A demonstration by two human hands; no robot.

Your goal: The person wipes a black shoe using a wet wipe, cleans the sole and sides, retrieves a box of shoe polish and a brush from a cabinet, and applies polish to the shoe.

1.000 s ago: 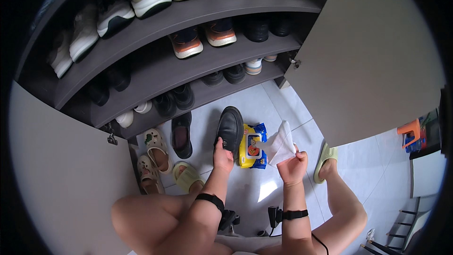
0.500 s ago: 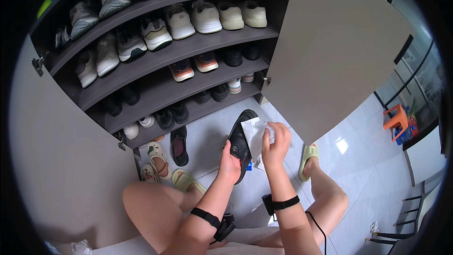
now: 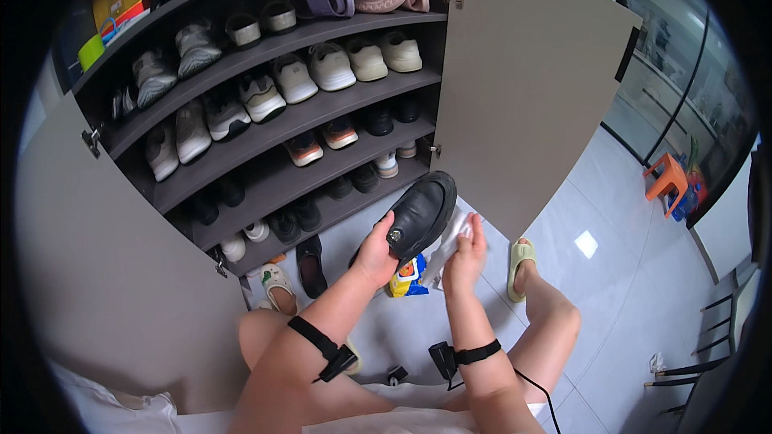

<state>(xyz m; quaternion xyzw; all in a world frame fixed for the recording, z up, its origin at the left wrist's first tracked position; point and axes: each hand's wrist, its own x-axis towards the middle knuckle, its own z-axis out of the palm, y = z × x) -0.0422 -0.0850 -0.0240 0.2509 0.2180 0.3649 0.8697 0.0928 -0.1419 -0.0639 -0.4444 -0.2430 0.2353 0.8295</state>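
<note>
A black shoe [image 3: 422, 213] with a small round metal stud is held up by my left hand [image 3: 376, 253], whose fingers wrap round its side. Beside its right edge, my right hand [image 3: 465, 255] pinches a white wipe [image 3: 444, 247] that hangs down between the hand and the shoe. On the floor below lies a yellow and blue wipes packet [image 3: 410, 277], partly covered by the shoe. The matching black shoe [image 3: 310, 265] rests on the floor to the left, near the cabinet's base.
Ahead stands an open shoe cabinet [image 3: 281, 127] with several shelves of shoes. Its left door [image 3: 121, 257] and right door [image 3: 523, 88] swing out on both sides. A patterned cream clog [image 3: 278, 288] is on the floor at left. An orange stool [image 3: 666, 177] stands far right.
My left hand has lifted and turned the shoe, showing more of its upper. The wipe has moved from over the shoe to beside its right edge, and the packet shows more.
</note>
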